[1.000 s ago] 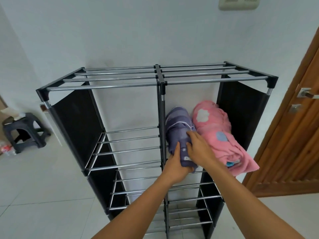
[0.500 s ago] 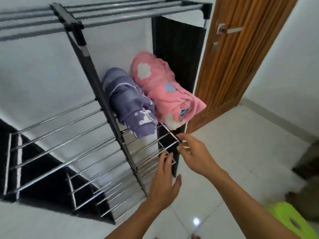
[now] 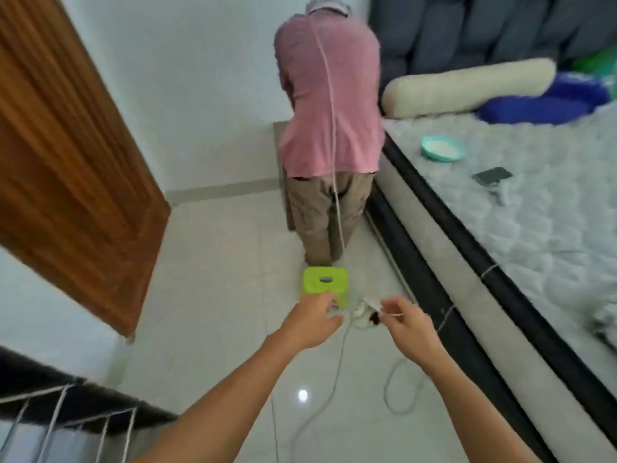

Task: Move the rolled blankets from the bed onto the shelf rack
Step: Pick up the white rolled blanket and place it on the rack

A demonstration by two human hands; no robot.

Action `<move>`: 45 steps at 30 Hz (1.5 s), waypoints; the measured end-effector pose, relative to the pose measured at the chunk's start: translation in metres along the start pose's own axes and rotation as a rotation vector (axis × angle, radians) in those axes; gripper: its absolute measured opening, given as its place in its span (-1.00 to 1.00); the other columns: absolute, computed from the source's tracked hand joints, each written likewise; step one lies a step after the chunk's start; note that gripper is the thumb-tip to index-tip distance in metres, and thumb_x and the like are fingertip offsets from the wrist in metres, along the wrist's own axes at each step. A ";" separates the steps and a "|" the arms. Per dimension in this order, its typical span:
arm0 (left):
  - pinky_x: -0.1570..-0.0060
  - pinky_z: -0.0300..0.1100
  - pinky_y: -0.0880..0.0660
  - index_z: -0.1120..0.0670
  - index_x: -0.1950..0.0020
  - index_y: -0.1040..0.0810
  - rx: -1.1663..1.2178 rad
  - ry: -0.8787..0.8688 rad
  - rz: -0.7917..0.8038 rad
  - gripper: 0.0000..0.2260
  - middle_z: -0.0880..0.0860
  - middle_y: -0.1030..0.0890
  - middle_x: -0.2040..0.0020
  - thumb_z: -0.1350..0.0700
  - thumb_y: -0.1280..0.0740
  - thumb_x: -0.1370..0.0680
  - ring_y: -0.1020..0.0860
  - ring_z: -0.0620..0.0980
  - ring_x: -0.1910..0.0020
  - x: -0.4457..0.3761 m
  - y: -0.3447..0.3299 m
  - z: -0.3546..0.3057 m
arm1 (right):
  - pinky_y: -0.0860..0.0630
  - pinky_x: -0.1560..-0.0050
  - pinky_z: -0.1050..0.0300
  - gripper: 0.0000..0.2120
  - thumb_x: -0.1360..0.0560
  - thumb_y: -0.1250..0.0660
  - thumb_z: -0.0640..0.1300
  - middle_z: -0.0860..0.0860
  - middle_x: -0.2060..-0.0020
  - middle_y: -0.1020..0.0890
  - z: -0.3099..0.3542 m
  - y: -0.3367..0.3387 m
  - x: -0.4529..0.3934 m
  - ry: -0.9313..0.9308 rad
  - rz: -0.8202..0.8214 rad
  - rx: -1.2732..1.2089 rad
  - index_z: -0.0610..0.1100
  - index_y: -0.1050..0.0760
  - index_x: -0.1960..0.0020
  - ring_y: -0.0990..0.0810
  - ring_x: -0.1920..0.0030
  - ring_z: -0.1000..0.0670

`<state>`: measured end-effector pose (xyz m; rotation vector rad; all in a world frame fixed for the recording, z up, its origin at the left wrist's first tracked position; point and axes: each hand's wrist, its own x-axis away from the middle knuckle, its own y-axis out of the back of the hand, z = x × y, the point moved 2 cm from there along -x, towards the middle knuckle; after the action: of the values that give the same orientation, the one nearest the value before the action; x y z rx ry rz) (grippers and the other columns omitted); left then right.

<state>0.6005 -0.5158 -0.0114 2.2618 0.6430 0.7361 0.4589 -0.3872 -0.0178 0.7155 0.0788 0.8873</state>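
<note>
1. Nearest, at the lower left corner, a sliver of the shelf rack (image 3: 50, 419) shows its dark frame and metal bars; no blanket on it falls inside this view, so how full it is cannot be told from here.

2. Both arms reach forward over the tiled floor (image 3: 207, 329); the left hand (image 3: 312, 324) holds nothing, its fingers loosely curled and apart; the right hand (image 3: 412, 327) also carries no blanket, thumb and forefinger drawn close together, though motion blur hides whether they pinch anything.

3. Just beyond the hands a white cable (image 3: 334, 372) loops across the floor, with a blurred clutter of small plugs near the fingertips; the chief risk, I judge, is a foot catching that cable on the way to the bed, which could trip the walker or yank whatever it feeds.

4. A green stool (image 3: 325, 279) stands in the middle of the path, just past the hands; stepping straight ahead could knock it.

5. Behind the stool a person in a pink shirt (image 3: 329, 105) stands bent forward beside the bed, a white cord trailing down the back; a collision there is possible in so narrow a gap.

6. Farthest, the bed (image 3: 551, 228) lies to the right; on it I see a bolster, a blue cushion, a teal dish and a phone; no rolled blankets are plainly visible, though a blurred grey shape sits at the right edge.
</note>
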 end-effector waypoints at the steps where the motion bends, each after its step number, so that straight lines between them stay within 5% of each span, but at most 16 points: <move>1: -0.04 -0.20 -0.45 0.12 -0.25 -0.51 0.066 -0.013 0.044 -0.64 0.14 -0.62 -0.15 0.02 -0.36 -0.50 -0.60 0.11 -0.08 -0.016 -0.017 -0.027 | -0.39 0.07 0.22 -0.81 -0.50 -0.34 -0.21 -0.01 0.10 -0.64 -0.024 0.027 0.003 -0.040 -0.049 -0.032 -0.17 -0.55 -0.10 -0.59 0.08 0.00; 4: 0.01 -0.14 -0.50 0.16 -0.18 -0.51 0.181 -0.069 0.166 -0.70 0.14 -0.64 0.06 0.09 -0.40 -0.50 -0.55 -0.03 0.11 -0.054 -0.081 -0.112 | -0.44 0.09 0.24 -0.87 -0.51 -0.33 -0.12 0.02 0.09 -0.66 -0.100 0.100 0.018 -0.184 -0.144 -0.111 -0.03 -0.53 -0.06 -0.61 0.05 0.03; 7: 0.29 -0.25 -0.44 0.10 -0.09 -0.49 0.297 -0.145 0.345 -0.83 -0.02 -0.53 0.20 0.11 -0.37 -0.53 -0.53 -0.07 0.24 -0.079 -0.147 -0.199 | -0.54 0.00 0.08 -0.87 -0.50 -0.32 -0.15 0.01 0.14 -0.65 -0.172 0.167 0.026 -0.303 -0.297 -0.196 -0.04 -0.52 -0.05 -0.64 0.07 -0.02; 10: 0.34 -0.28 -0.43 0.03 0.02 -0.47 0.429 -0.096 0.499 -0.96 0.01 -0.55 0.12 0.10 -0.32 -0.56 -0.54 -0.12 0.30 -0.098 -0.199 -0.277 | -0.46 0.18 0.25 -0.84 -0.50 -0.31 -0.17 0.02 0.16 -0.64 -0.223 0.230 0.035 -0.392 -0.408 -0.233 -0.03 -0.50 -0.07 -0.62 0.11 0.00; 18: 0.23 -0.13 -0.50 0.06 0.04 -0.49 0.553 0.124 0.753 -0.91 0.06 -0.55 0.03 0.05 -0.32 -0.56 -0.56 0.00 0.16 -0.161 -0.305 -0.393 | -0.44 0.11 0.18 -0.85 -0.50 -0.34 -0.16 0.04 0.16 -0.64 -0.310 0.343 0.043 -0.562 -0.705 -0.352 -0.06 -0.51 -0.07 -0.59 0.10 0.03; 22: 0.01 0.06 -0.53 0.07 -0.20 -0.40 0.529 0.198 0.774 -0.70 0.09 -0.48 -0.15 0.01 -0.36 -0.54 -0.48 0.07 -0.08 -0.202 -0.346 -0.432 | -0.44 0.22 0.27 -0.83 -0.52 -0.32 -0.18 -0.02 0.14 -0.63 -0.333 0.368 0.036 -0.651 -0.742 -0.423 -0.10 -0.47 -0.11 -0.57 0.19 0.08; 25: -0.06 0.19 -0.51 0.07 -0.36 -0.37 0.547 0.268 0.794 -0.36 0.12 -0.51 -0.25 -0.13 -0.46 -0.37 -0.48 0.17 -0.22 -0.236 -0.370 -0.455 | -0.44 0.17 0.16 -0.75 -0.51 -0.33 -0.17 -0.05 0.11 -0.61 -0.346 0.388 0.030 -0.692 -0.811 -0.458 -0.15 -0.45 -0.18 -0.56 0.14 0.00; 28: 0.22 0.10 -0.57 0.03 -0.39 -0.38 0.500 0.276 0.780 -0.26 0.16 -0.50 -0.32 -0.17 -0.50 -0.28 -0.50 0.26 -0.22 -0.264 -0.389 -0.471 | -0.44 0.09 0.12 -0.67 -0.52 -0.34 -0.12 -0.10 0.04 -0.59 -0.363 0.410 0.019 -0.759 -0.821 -0.545 -0.18 -0.42 -0.24 -0.55 0.10 -0.06; 33: 0.00 0.45 -0.48 0.03 -0.27 -0.38 0.407 0.255 0.923 -0.50 0.15 -0.51 -0.22 0.05 -0.48 -0.40 -0.50 0.23 -0.17 -0.275 -0.389 -0.507 | -0.53 -0.16 -0.08 -0.48 -0.47 -0.38 0.07 -0.09 -0.10 -0.55 -0.402 0.437 -0.016 -0.803 -0.805 -0.773 -0.16 -0.37 -0.33 -0.56 -0.07 -0.08; 37: -0.04 0.42 -0.49 -0.01 -0.28 -0.45 0.268 0.191 1.027 -0.56 0.19 -0.54 -0.23 0.19 -0.44 -0.43 -0.52 0.25 -0.17 -0.284 -0.393 -0.527 | -0.53 -0.12 -0.10 -0.34 -0.36 -0.41 0.25 -0.06 -0.21 -0.56 -0.436 0.467 -0.062 -0.779 -0.705 -1.050 -0.14 -0.43 -0.30 -0.55 -0.16 -0.09; 40: -0.02 0.35 -0.52 -0.01 -0.24 -0.50 0.233 0.177 1.096 -0.61 0.18 -0.58 -0.19 0.24 -0.41 -0.45 -0.56 0.21 -0.06 -0.288 -0.398 -0.536 | -0.52 -0.15 -0.16 -0.22 -0.19 -0.46 0.34 -0.04 -0.17 -0.58 -0.453 0.488 -0.079 -0.826 -0.620 -1.032 -0.08 -0.45 -0.26 -0.55 -0.15 -0.12; 45: 0.02 0.35 -0.53 -0.03 -0.22 -0.52 0.196 0.141 1.133 -0.58 0.15 -0.60 -0.21 0.26 -0.43 -0.41 -0.56 0.24 -0.13 -0.286 -0.406 -0.550 | -0.56 -0.06 -0.11 -0.27 -0.12 -0.51 0.23 -0.04 -0.13 -0.61 -0.470 0.497 -0.086 -0.850 -0.511 -1.064 -0.03 -0.49 -0.22 -0.56 -0.12 -0.13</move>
<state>-0.0609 -0.1842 -0.0529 2.6754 -0.6450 1.3828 -0.0978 0.0108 -0.0995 -0.0038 -0.8762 0.0072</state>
